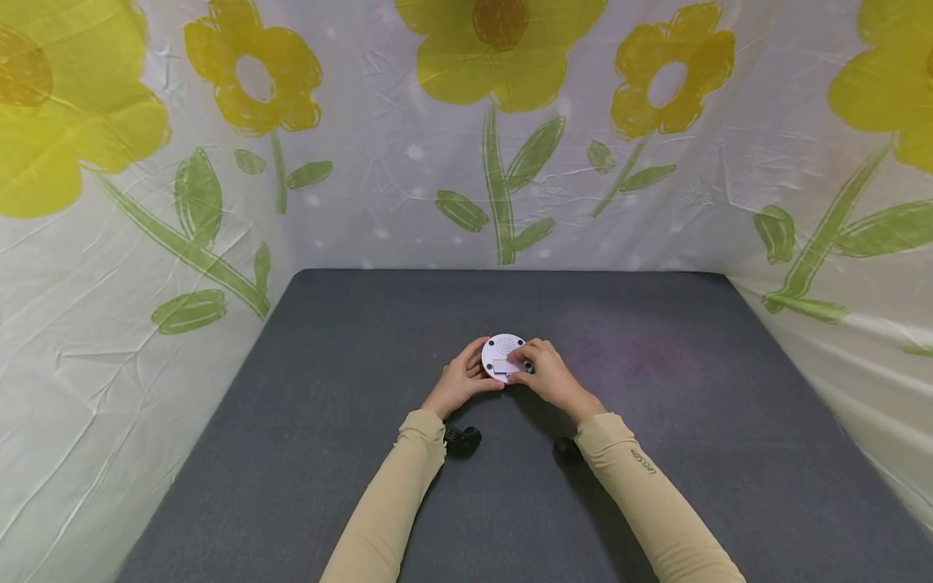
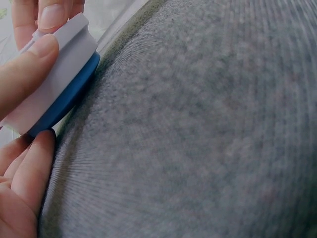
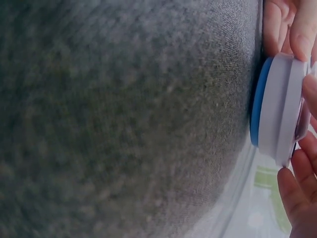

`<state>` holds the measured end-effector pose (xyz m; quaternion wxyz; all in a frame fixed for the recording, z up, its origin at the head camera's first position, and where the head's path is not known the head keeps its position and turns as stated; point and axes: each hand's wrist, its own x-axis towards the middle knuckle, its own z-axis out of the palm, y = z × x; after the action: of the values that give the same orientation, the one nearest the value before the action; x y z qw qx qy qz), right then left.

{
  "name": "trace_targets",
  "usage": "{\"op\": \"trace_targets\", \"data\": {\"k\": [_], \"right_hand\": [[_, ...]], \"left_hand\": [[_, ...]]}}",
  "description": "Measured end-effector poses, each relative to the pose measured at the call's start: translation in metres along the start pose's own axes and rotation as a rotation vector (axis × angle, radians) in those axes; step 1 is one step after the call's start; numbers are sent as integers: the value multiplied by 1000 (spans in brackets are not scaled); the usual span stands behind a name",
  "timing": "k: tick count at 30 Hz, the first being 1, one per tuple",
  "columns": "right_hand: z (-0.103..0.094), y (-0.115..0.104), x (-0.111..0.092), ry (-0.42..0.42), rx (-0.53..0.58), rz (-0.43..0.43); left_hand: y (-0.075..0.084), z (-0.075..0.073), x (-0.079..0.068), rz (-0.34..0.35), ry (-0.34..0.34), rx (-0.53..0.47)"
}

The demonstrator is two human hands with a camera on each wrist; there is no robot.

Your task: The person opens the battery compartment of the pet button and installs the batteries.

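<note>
A round white device (image 1: 493,351) with small dark feet and a patch of tiny holes is held underside up above the table. Its blue face (image 2: 67,101) points down towards the tabletop. My left hand (image 1: 459,379) grips its left side, the thumb on the near rim and the fingers round the far side. On the underside sits a white rectangular cover (image 1: 500,367). Thumb and forefinger of my right hand (image 1: 547,374) pinch at this cover. Whether it is loose from the device cannot be told; the right fingers hide part of it.
A dark grey cloth-covered table (image 1: 350,340) lies under both arms. Black wrist-camera mounts (image 1: 462,441) stick out below the beige sleeves (image 1: 394,494). Behind and beside the table hangs a white curtain (image 1: 364,162) with yellow flowers.
</note>
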<state>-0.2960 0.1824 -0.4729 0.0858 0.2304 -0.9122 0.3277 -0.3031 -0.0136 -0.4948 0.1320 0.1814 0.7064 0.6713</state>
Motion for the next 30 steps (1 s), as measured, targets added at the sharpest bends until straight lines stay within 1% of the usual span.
{"op": "trace_targets", "data": {"k": [4, 12, 18, 21, 25, 30], "right_hand": [[0, -1, 0, 6, 4, 14], [-1, -3, 2, 6, 17, 95], [-1, -1, 1, 15, 62, 120], [-1, 1, 0, 27, 82, 147], [0, 3, 1, 38, 75, 184], [0, 2, 2, 39, 71, 208]], "left_hand": [[0, 0, 0, 3, 1, 0], [0, 1, 0, 2, 8, 9], [0, 0, 0, -6, 3, 16], [-1, 0, 1, -5, 4, 21], [-1, 0, 1, -1, 4, 30], [-1, -1, 1, 9, 2, 32]]}}
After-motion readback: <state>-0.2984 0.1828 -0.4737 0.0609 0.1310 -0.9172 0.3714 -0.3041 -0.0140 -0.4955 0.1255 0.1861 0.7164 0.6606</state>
